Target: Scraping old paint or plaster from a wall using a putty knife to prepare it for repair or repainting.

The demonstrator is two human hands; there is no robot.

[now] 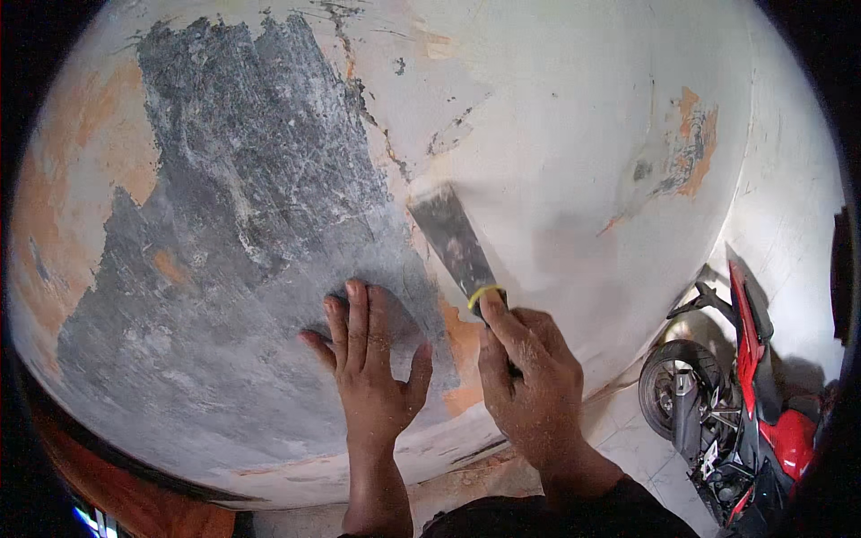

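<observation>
Plaster on the wall [574, 134] is flaking white, scraped to rough grey patches and orange spots, where the left hand [369, 359] lies flat, fingers [357, 309] spread on the grey, and the right hand [529, 377] grips a flat metal scraper [453, 238] with its blade against the wall beside a red motorcycle [744, 403].

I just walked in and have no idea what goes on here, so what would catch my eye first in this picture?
First, the big grey bare patch where paint is off the white wall, filling the upper left. At centre the right hand grips a putty scraper laid against the wall, while the left hand presses flat on the grey patch. A red motorcycle is parked at the lower right.
</observation>
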